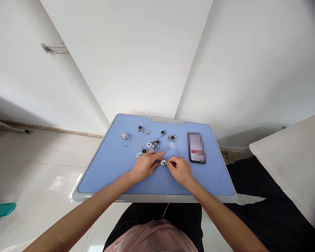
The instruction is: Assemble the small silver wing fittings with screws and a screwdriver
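A small metal piece with an oval, two-eared flange (pixel 163 163) stands on the blue tabletop between my hands. My left hand (pixel 146 165) has its thumb and a bent finger at the flange's left ear, with the index finger stretched out above it. At the other ear, my right hand (pixel 180 170) pinches with thumb and index finger; whatever is between those fingertips is too small to make out. Just beyond the right hand lies a thin metal rod (pixel 178 152). Near it is a loose flat oval plate (pixel 172 145).
Several black-and-metal parts (pixel 157 142) lie clustered beyond my hands, with another flanged piece (pixel 125 136) at left and tiny bits (pixel 124 145) near it. A phone (pixel 196 147) lies at right on the small table (pixel 99 180). A person's black-clad leg (pixel 254 182) is beside the table.
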Motion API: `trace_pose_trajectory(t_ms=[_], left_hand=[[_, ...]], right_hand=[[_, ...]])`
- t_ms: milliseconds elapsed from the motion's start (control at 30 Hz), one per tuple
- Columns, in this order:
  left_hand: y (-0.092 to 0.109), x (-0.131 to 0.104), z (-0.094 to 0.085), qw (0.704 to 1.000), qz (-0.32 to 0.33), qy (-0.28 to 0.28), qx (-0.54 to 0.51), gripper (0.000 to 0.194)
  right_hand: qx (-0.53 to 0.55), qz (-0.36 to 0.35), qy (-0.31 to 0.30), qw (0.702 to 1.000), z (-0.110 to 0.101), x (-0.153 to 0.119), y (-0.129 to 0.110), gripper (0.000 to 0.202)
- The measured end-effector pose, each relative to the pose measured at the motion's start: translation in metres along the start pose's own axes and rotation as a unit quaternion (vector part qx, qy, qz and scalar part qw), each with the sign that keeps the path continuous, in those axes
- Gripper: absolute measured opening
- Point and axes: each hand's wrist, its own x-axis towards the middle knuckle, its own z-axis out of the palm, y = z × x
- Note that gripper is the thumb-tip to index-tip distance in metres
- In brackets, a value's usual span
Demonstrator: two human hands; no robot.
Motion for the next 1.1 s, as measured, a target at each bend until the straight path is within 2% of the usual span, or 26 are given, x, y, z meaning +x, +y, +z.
trace_pose_trajectory(t_ms=[133, 333, 467, 633, 867, 1100], left_hand=[[0.004, -0.002, -0.004, 1.0, 0.017, -0.007, -0.011, 0.056], [0.019, -0.003, -0.004, 1.0, -0.009, 0.01, 0.027, 0.043], [0.028, -0.001, 0.001, 0.995, -0.054, 0.016, 0.087, 0.027], [0.026, 0.002, 0.003, 0.993, -0.061, 0.011, 0.105, 0.013], [0.021, 0.006, -0.001, 0.996, -0.045, -0.004, 0.075, 0.012], [0.026, 0.007, -0.001, 0.994, -0.073, -0.018, 0.082, 0.011]], right_hand=[[-0.02, 0.051, -0.02, 0.998, -0.004, 0.008, -0.006, 0.024], [-0.031, 0.055, -0.028, 0.998, -0.015, 0.013, -0.002, 0.028], [-0.045, 0.033, -0.024, 0.998, -0.014, 0.006, 0.003, 0.015], [-0.078, -0.025, -0.047, 0.996, -0.005, -0.001, 0.003, 0.018], [-0.082, -0.05, -0.019, 0.995, 0.0, -0.005, 0.006, 0.013], [-0.062, -0.063, -0.011, 0.996, 0.006, -0.005, 0.008, 0.009]])
